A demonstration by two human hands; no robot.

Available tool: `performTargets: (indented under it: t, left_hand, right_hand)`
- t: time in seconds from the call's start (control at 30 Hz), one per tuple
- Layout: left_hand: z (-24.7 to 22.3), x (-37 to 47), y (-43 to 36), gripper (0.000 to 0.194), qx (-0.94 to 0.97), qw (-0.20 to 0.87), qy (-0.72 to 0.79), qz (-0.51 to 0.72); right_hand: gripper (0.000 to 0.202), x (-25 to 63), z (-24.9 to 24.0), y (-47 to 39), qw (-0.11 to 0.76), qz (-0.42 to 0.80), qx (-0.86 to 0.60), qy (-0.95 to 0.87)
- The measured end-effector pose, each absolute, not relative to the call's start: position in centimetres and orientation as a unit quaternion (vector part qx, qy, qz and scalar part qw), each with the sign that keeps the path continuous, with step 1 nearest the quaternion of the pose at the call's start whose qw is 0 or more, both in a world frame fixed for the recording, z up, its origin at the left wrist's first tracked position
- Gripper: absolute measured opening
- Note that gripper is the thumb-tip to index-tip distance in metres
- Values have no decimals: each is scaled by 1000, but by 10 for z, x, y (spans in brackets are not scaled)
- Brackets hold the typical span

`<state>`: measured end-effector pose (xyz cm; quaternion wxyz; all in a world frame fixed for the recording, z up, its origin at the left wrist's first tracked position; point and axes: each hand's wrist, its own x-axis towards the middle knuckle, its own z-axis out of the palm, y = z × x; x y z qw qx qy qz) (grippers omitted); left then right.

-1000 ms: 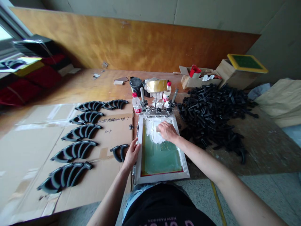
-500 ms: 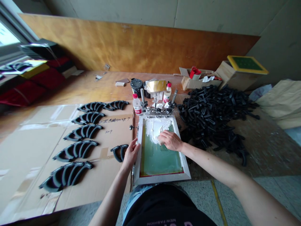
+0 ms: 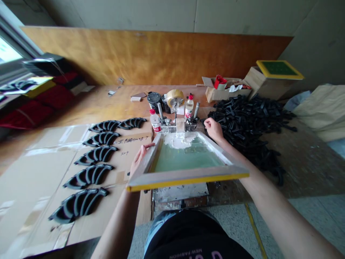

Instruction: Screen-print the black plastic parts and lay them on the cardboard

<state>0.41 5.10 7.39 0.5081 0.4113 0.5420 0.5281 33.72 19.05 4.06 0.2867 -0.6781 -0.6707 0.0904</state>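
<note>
A screen frame (image 3: 188,174) is tilted up, its near edge raised above a metal base plate (image 3: 180,192). White paste (image 3: 179,141) lies at the far end of its green mesh. A light squeegee (image 3: 180,126) stands upright at that far end, by the metal clamp. My left hand (image 3: 139,158) holds the frame's left side. Beyond the frame's right side, my right hand (image 3: 213,128) is closed beside the heap of black curved parts (image 3: 242,126); whether its fingers hold anything is hidden.
Rows of black curved parts (image 3: 93,154) lie on cardboard (image 3: 32,172) at left. Two bottles (image 3: 155,121), a black tub (image 3: 155,100) and a tape roll (image 3: 174,97) stand around the clamp. An open carton (image 3: 215,94) sits back right.
The frame's near edge has risen, uncovering the base plate. My right hand has left the paste and moved right to the heap. The black parts left of the frame are now mostly hidden.
</note>
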Motion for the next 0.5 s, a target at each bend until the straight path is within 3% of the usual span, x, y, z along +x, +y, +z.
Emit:
performTargets:
  t: [0.1, 0.27, 0.37, 0.43, 0.5]
  left_hand:
    - [88, 13, 79, 59, 394, 504, 488, 594]
    - [64, 38, 78, 47, 290, 502, 523, 625]
    - [27, 63, 40, 53, 265, 617, 552, 493]
    - [5, 75, 13, 55, 240, 687, 549, 412]
    - [-13, 73, -6, 50, 205, 700, 552, 404]
  right_hand:
    - [17, 346, 6, 159, 259, 147, -678, -672]
    - [30, 296, -35, 110, 188, 156, -548, -800]
    - [11, 259, -31, 81, 188, 112, -556, -802]
    - [11, 237, -25, 58, 204, 92, -524, -822]
    - [16, 223, -23, 37, 206, 91, -425, -877]
